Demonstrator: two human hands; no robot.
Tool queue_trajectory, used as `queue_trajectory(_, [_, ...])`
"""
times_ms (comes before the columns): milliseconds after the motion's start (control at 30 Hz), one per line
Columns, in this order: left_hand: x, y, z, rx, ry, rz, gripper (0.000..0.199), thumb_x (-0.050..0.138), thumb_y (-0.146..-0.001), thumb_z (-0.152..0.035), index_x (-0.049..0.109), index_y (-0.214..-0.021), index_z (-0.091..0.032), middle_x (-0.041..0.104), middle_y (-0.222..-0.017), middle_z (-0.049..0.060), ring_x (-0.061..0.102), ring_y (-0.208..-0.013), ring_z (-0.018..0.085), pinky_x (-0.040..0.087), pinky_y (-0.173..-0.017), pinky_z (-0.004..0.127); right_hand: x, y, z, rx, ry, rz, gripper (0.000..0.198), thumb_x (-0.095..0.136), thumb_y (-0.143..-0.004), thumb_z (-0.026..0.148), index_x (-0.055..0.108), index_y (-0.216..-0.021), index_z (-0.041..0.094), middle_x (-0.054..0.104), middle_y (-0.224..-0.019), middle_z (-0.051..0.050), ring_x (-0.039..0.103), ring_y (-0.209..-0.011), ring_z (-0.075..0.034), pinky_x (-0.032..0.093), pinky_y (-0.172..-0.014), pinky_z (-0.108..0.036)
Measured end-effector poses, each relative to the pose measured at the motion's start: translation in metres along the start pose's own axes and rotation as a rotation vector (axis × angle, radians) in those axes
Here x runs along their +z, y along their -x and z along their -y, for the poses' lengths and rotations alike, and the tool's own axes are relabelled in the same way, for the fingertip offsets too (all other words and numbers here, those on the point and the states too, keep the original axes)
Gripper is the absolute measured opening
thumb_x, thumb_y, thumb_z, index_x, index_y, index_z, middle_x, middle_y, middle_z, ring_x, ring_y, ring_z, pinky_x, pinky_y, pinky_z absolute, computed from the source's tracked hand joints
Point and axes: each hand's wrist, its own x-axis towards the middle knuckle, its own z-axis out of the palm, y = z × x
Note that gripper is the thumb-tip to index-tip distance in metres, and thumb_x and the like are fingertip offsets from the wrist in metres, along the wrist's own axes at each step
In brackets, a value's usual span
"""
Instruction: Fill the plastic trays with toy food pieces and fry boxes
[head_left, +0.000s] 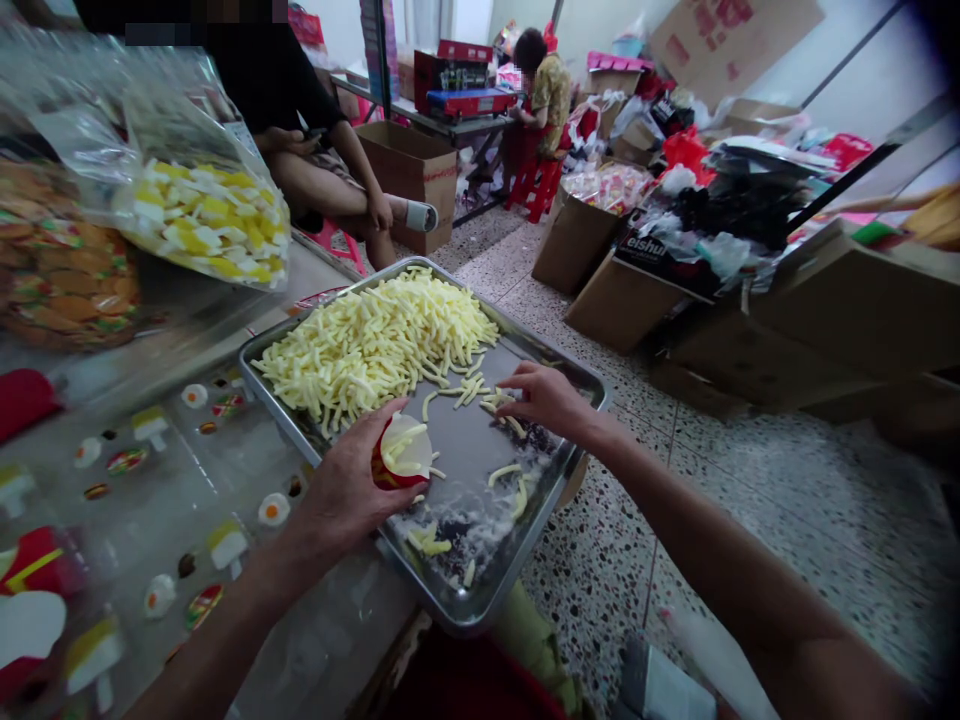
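Observation:
A small red carton (pixel 384 470) with a white inner side is gripped in my left hand (pixel 352 475), its mouth facing up. A few pale yellow fry-shaped pieces (pixel 405 447) stand inside it. My right hand (pixel 551 400) is over the right part of a metal tray (pixel 480 612). Its bent fingers are apart at the tips, close to loose fry-shaped pieces (pixel 471 390); nothing held shows between them. A big heap of the same pieces (pixel 375 340) fills the far left of the tray. White crumbs (pixel 487 545) and stray pieces lie near its front corner.
Left of the tray, a table (pixel 247 440) shows small egg, burger and popsicle shapes. Clear bags of yellow-white pieces (pixel 210 225) and orange round pieces (pixel 60 270) stand behind. One person (pixel 300 130) sits nearby, another (pixel 551 90) farther back. Cardboard boxes (pixel 622 300) line the right.

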Motion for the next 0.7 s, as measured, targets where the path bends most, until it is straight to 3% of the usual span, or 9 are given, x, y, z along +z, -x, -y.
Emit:
queue_trajectory(167, [0.006, -0.006, -0.006, 0.009, -0.012, 0.034, 0.085, 0.082, -0.069, -0.029, 0.047, -0.146, -0.023, 0.057, -0.145, 0.009, 0.056, -0.133, 0.028, 0.043, -0.115, 0.043, 0.021, 0.003, 0.021, 0.180, 0.181, 0.108, 0.021, 0.071, -0.082, 0.019, 0.083, -0.099, 0.021, 0.074, -0.086, -0.006, 0.064, -0.075, -0.018, 0.039, -0.067, -0.027])
queue_trajectory(333, [0.013, -0.008, -0.012, 0.038, -0.093, 0.083, 0.082, 0.078, -0.070, -0.024, 0.047, -0.145, -0.019, 0.058, -0.143, 0.011, 0.057, -0.130, 0.028, 0.044, -0.113, 0.042, 0.027, 0.001, 0.029, 0.255, 0.149, 0.081, 0.015, 0.076, -0.072, 0.021, 0.080, -0.085, 0.017, 0.073, -0.074, -0.005, 0.060, -0.068, -0.017, 0.036, -0.061, -0.027])
queue_trajectory(400, [0.012, -0.005, -0.010, 0.028, -0.120, 0.073, 0.081, 0.077, -0.071, -0.024, 0.047, -0.145, -0.018, 0.058, -0.143, 0.012, 0.057, -0.130, 0.028, 0.044, -0.113, 0.042, 0.024, -0.003, 0.032, 0.201, 0.085, 0.000, 0.009, 0.074, -0.072, 0.018, 0.077, -0.080, 0.016, 0.070, -0.071, -0.003, 0.058, -0.065, -0.015, 0.036, -0.061, -0.026])
queue_trajectory(533, [0.004, 0.005, 0.000, -0.013, -0.146, 0.044, 0.080, 0.078, -0.072, -0.029, 0.046, -0.145, -0.020, 0.059, -0.141, 0.012, 0.059, -0.127, 0.028, 0.047, -0.109, 0.043, 0.015, -0.016, 0.040, -0.048, 0.013, -0.155, 0.012, 0.071, -0.071, 0.009, 0.074, -0.080, 0.016, 0.071, -0.096, -0.004, 0.058, -0.069, -0.012, 0.039, -0.065, -0.024])
queue_trajectory(600, [0.001, 0.009, 0.005, -0.009, -0.148, 0.039, 0.081, 0.079, -0.072, -0.031, 0.046, -0.145, -0.020, 0.059, -0.140, 0.011, 0.059, -0.126, 0.028, 0.048, -0.108, 0.043, 0.011, -0.024, 0.046, -0.182, 0.062, -0.108, 0.012, 0.071, -0.072, 0.009, 0.072, -0.080, 0.017, 0.071, -0.099, -0.005, 0.060, -0.076, -0.014, 0.040, -0.068, -0.025])
queue_trajectory(700, [0.000, 0.010, 0.005, 0.022, -0.156, 0.030, 0.083, 0.079, -0.072, -0.031, 0.044, -0.147, -0.021, 0.060, -0.139, 0.011, 0.060, -0.125, 0.028, 0.048, -0.108, 0.043, 0.012, -0.036, 0.059, -0.343, 0.180, 0.053, 0.008, 0.069, -0.077, 0.011, 0.070, -0.078, 0.019, 0.071, -0.088, -0.005, 0.060, -0.081, -0.018, 0.040, -0.074, -0.028])
